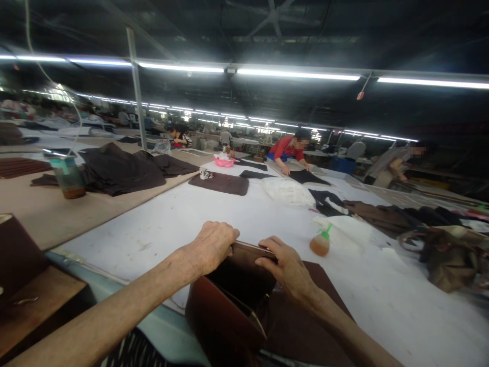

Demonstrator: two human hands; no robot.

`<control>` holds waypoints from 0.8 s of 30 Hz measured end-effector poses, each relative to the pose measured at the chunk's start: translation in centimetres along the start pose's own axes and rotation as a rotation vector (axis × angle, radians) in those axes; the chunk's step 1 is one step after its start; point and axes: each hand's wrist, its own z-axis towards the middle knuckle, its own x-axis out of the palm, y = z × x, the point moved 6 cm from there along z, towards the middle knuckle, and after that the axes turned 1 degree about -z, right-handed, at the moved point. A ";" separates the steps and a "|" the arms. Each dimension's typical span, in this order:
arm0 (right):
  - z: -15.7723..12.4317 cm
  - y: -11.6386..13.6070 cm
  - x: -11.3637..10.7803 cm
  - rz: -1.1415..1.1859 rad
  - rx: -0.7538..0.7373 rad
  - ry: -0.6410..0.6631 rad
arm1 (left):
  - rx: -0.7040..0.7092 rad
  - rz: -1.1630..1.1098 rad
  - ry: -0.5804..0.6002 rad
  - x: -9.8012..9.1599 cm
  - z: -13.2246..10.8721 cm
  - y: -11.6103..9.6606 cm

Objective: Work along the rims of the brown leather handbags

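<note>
A dark brown leather bag [221, 316] stands open at the near edge of the white table, its dark inside facing up. The bag's far top edge is pinched in my left hand [214, 247], fingers curled over it. A little to the right, my right hand [286, 265] grips the same edge between thumb and fingers. Brassy metal, perhaps a zip, shows along the opening below my hands. Beneath my right forearm lies a flat brown panel [324, 285]; I cannot tell whether it belongs to the bag.
On the white table [153, 239] are a green-topped bottle [320, 243], a white plastic bag [288, 191], a brown mat [219, 182] and a pink basin [224, 161]. A jar [69, 178] and dark cloth [118, 171] lie left. A co-worker in red [284, 149] bends over black material.
</note>
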 end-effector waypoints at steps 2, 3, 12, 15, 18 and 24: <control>-0.1 -0.4 -0.1 0.078 0.016 -0.012 | -0.007 0.005 0.014 0.3 0.4 0.0; -0.1 -0.6 -0.2 0.106 0.017 -0.021 | -0.009 0.005 0.014 0.4 0.5 0.0; -1.4 -1.2 -0.7 0.126 0.024 -0.167 | -0.037 -0.071 -0.078 -0.3 -1.0 0.0; -1.9 -0.8 -0.7 0.058 -0.017 -0.210 | -0.078 -0.108 -0.085 -0.6 -1.9 -0.1; -2.1 -0.2 -0.6 -0.017 -0.100 -0.242 | -0.073 -0.120 -0.107 -0.7 -2.3 0.1; -2.0 0.1 -0.2 -0.084 -0.177 -0.309 | -0.075 -0.130 -0.135 -0.5 -2.4 0.9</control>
